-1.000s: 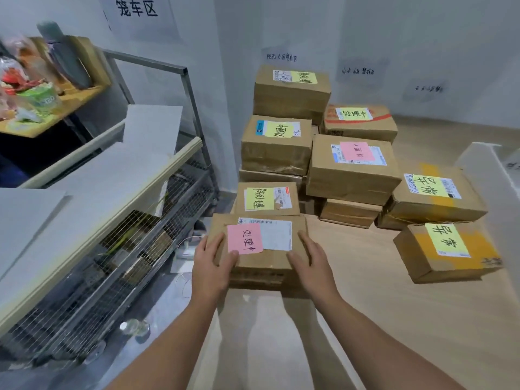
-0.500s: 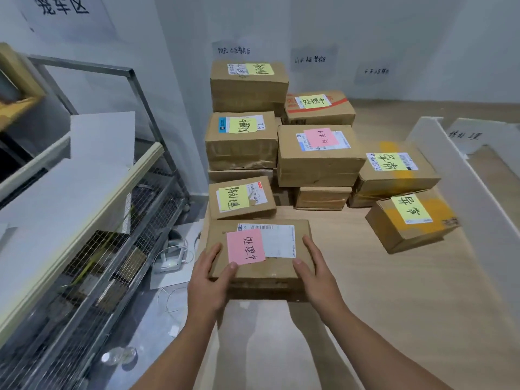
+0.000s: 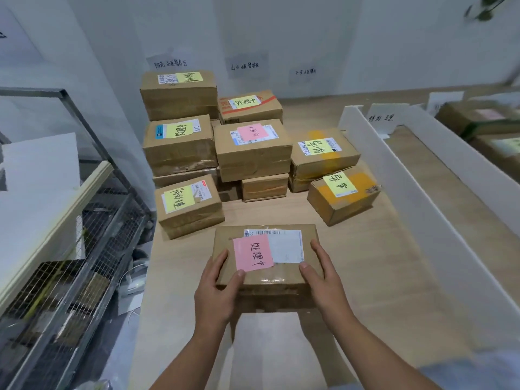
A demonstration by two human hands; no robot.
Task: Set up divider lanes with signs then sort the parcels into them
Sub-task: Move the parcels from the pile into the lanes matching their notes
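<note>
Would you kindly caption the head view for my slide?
Left hand and right hand hold a pink-noted parcel before stacked boxes.

Right-edge parcels [image 3: 478,119] are blurred and cropped.

A wire-mesh cage cart [image 3: 84,263] with a grey metal frame fills the lower left of the frame, with white foam boards [image 3: 39,170] lying across its top. Beside it, a small white device with a cable [image 3: 136,285] lies on grey floor. Blurred green leaves [image 3: 486,7] show in the upper right corner against a white wall [image 3: 281,29].
</note>
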